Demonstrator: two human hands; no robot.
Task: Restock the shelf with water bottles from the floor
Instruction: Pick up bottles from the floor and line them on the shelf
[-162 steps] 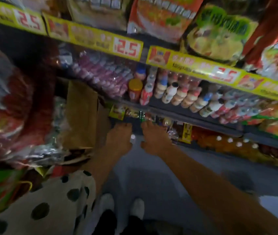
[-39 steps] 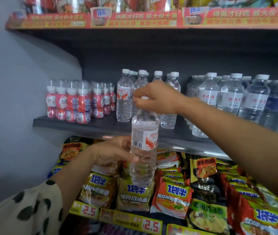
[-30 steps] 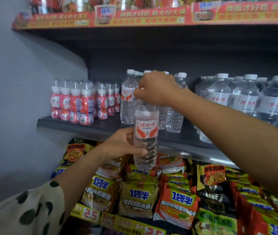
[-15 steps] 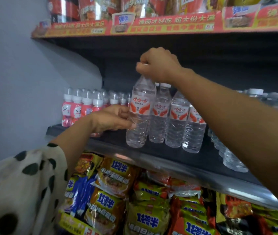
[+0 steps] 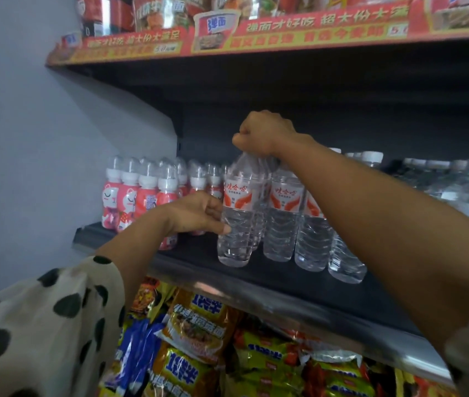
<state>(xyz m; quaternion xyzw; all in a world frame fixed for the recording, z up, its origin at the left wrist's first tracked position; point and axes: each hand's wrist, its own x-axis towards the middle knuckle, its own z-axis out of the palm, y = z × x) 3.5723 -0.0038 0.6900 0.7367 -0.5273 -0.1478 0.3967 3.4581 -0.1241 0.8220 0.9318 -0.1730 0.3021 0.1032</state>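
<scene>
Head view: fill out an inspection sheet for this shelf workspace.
Surface: dark shelf, bare along its front edge.
Job's things: water bottle upright on the shelf, at the left end of a row of matching bottles.
Clutter: pink drink bottles left of it; larger clear bottles to the right.
Hands: right hand grips the water bottle's top; left hand holds its side.
Cables: nothing seen.
Surroundings: noodle packets on the shelf below; red promotional strip on the shelf above; grey wall to the left.
</scene>
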